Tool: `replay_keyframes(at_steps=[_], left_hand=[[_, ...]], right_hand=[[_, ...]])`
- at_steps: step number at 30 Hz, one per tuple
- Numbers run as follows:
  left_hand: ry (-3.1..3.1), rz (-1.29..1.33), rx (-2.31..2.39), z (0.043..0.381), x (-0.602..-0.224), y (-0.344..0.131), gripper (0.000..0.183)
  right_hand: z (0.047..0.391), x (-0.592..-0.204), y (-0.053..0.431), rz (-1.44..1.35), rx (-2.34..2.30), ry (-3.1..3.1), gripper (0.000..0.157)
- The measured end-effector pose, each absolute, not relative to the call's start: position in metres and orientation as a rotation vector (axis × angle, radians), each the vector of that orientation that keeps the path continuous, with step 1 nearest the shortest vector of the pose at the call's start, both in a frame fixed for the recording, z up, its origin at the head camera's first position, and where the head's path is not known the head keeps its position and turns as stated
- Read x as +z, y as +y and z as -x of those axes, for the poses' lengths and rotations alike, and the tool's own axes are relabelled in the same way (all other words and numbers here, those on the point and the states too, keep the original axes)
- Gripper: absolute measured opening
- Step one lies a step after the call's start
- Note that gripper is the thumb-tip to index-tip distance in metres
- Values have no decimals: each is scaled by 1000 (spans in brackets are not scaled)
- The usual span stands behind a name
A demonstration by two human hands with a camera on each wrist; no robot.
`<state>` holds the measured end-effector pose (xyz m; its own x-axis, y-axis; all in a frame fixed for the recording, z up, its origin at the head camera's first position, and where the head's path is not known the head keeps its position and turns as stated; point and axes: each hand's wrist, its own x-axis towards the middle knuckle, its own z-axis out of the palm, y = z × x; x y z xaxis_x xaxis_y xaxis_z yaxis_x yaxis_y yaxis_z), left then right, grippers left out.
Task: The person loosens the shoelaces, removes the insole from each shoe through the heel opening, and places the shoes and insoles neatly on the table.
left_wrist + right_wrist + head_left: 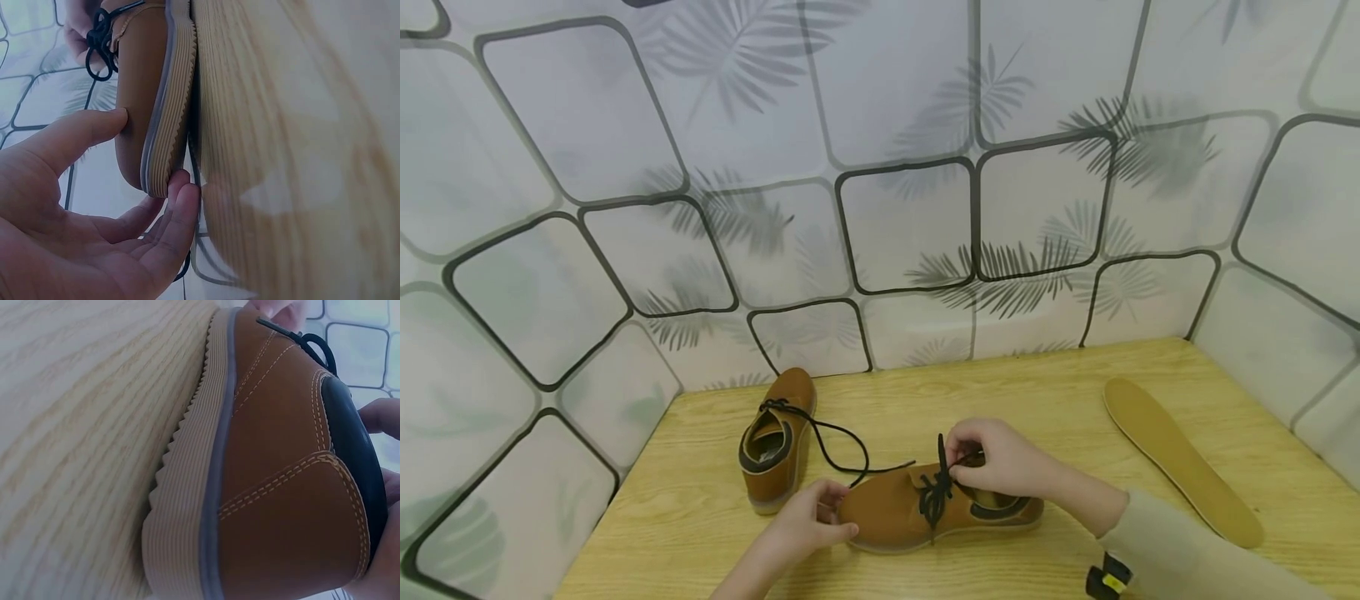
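Observation:
A brown leather shoe (887,510) with a ridged pale sole (170,119) lies on the table, its toe pointing left. Its black shoelace (934,493) is tied in a bow over the tongue. My left hand (808,521) holds the toe, the thumb on the upper and the fingertips at the sole's edge. At the lacing, my right hand (996,457) pinches a strand of the black lace between thumb and fingers, just in front of the shoe's opening. The right wrist view shows the stitched heel (287,537) close up, with the right hand's fingers partly out of frame.
A second brown shoe (790,467) stands at the left, its long loose lace (859,442) trailing towards the toe of the first. A tan insole (1180,458) lies at the right. Patterned cloth (910,233) rises behind the wooden table (700,533).

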<state>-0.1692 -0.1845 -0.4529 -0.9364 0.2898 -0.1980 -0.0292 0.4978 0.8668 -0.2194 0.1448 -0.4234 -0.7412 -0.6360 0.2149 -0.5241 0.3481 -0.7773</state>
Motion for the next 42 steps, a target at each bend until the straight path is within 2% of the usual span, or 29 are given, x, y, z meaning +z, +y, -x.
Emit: replay_keyframes(at_steps=[8,25,36,42], left_hand=[[2428,-213,1411,170,-452,-184,47],[2419,-203,1416,170,-452,-185,46],[2417,-217,1413,170,-453,-185,46],[2417,-231,1410,171,-455,-186,46]], right_hand=[[220,-426,144,1075,-1350,2512,11],[220,-424,146,858,-1643,2366,7],[222,-425,146,956,-1484,2355,12],[222,-425,143,975,-1379,2403,7]])
